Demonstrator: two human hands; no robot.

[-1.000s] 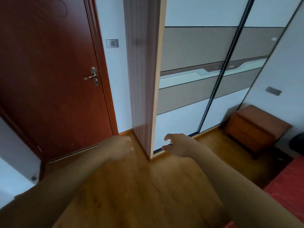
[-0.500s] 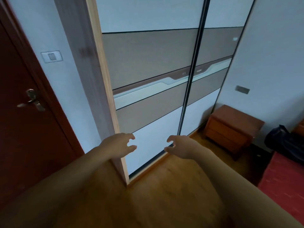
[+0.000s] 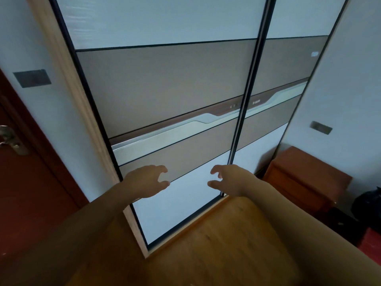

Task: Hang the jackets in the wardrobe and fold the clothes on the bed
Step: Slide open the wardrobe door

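Head view, from the left: a red-brown door [image 3: 31,193] with a metal handle [image 3: 10,141] sits at the edge, and a grey switch plate [image 3: 32,78] is on the wall beside it. The wardrobe [image 3: 165,89] fills the middle, both sliding doors closed, banded in white and taupe. The left hand [image 3: 144,180] is held before the lower part of the left sliding door, fingers loosely curled, grasping nothing. The right hand [image 3: 228,178] is level with it, just beside the dark frame between the doors, also loose and holding nothing. Whether either hand touches the panel cannot be told. Wooden floor [image 3: 206,244] lies below. Right of the wardrobe stands a brown nightstand [image 3: 305,178], then a black bag [image 3: 369,201] and a red surface [image 3: 373,240].
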